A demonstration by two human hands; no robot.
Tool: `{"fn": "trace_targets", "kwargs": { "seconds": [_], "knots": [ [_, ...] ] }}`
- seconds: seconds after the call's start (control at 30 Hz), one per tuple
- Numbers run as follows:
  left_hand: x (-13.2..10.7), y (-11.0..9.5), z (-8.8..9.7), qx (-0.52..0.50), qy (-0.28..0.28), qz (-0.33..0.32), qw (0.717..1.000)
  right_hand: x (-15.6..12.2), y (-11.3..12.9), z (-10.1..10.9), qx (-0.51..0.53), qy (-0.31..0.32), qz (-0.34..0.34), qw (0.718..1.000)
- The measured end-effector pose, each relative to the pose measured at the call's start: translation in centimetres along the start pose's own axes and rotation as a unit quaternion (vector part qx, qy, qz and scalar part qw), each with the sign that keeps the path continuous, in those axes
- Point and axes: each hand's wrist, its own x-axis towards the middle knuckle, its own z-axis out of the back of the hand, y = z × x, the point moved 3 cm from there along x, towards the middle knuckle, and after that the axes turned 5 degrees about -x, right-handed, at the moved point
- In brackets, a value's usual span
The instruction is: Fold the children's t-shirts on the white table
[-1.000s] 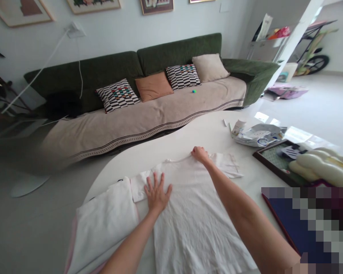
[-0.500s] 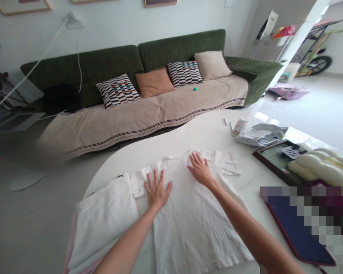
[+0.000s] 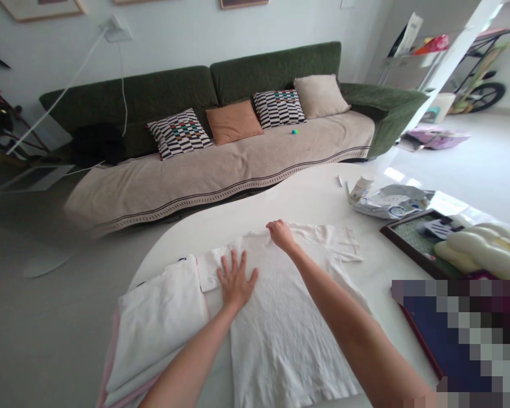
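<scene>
A white T-shirt lies spread on the white table, its neckline towards the sofa and its sleeves out to both sides. My left hand rests flat on the shirt's upper left, fingers spread. At the neckline, my right hand is closed, its fingertips pinching the collar edge. Left of the shirt is a stack of folded white clothes with pink edging, close to its left sleeve.
On the table's right are a white bottle, a crinkled plastic packet, a dark-framed tray and a cream puffy object. A blurred-out dark blue item lies nearer. Behind stands a green sofa with cushions.
My right hand has moved a little left to the neckline, and its spread fingers have closed on the collar. My left hand stays flat on the shirt. The view has shifted slightly.
</scene>
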Motion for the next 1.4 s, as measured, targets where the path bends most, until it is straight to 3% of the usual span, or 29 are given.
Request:
{"fn": "trace_targets", "kwargs": {
  "seconds": [0.13,0.37,0.77,1.0,1.13,1.27,1.33,1.4],
  "knots": [
    [0.0,-0.1,0.2,-0.003,0.01,0.002,1.0,2.3,0.1,-0.8,0.005,0.043,0.013,0.999],
    [0.0,-0.2,0.4,-0.012,0.02,0.006,1.0,2.1,-0.5,-0.9,0.021,0.074,0.039,0.996],
    [0.0,0.0,0.1,-0.025,0.007,-0.001,1.0,1.1,-0.5,-1.0,0.097,0.014,0.071,0.993],
    [0.0,0.0,0.4,-0.03,0.019,0.01,0.999,1.8,-0.3,-1.8,0.087,-0.04,0.037,0.995],
    [0.0,0.0,0.3,-0.029,0.018,0.008,0.999,-0.3,2.0,-2.3,0.063,-0.088,0.025,0.994],
    [0.0,0.0,0.2,-0.023,0.008,0.006,1.0,-4.7,4.6,-3.9,0.023,-0.068,0.095,0.993],
    [0.0,-0.1,0.3,-0.016,0.005,0.003,1.0,-6.7,3.9,-4.5,0.0,-0.03,0.116,0.993],
    [-0.1,-0.3,0.5,-0.005,0.005,0.004,1.0,-8.1,1.1,-4.3,-0.025,-0.003,0.087,0.996]
  ]
}}
